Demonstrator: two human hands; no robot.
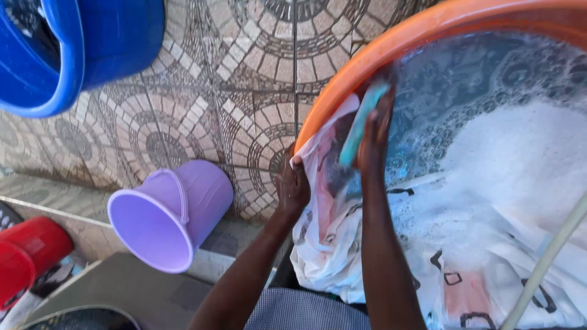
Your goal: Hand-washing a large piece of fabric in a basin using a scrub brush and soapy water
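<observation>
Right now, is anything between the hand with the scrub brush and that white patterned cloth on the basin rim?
Nothing visible. The right hand presses the teal brush straight onto the white patterned cloth, which drapes over the orange basin rim. The left hand grips the cloth's edge beside it.

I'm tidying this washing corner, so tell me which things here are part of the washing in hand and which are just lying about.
In use:
- orange basin of soapy water
- white patterned cloth, draped over its rim
- teal brush, gripped in the right hand
- left hand, pinning the cloth at the rim

Lying about:
- lilac bucket, tipped on its side
- blue bucket
- red container
</observation>
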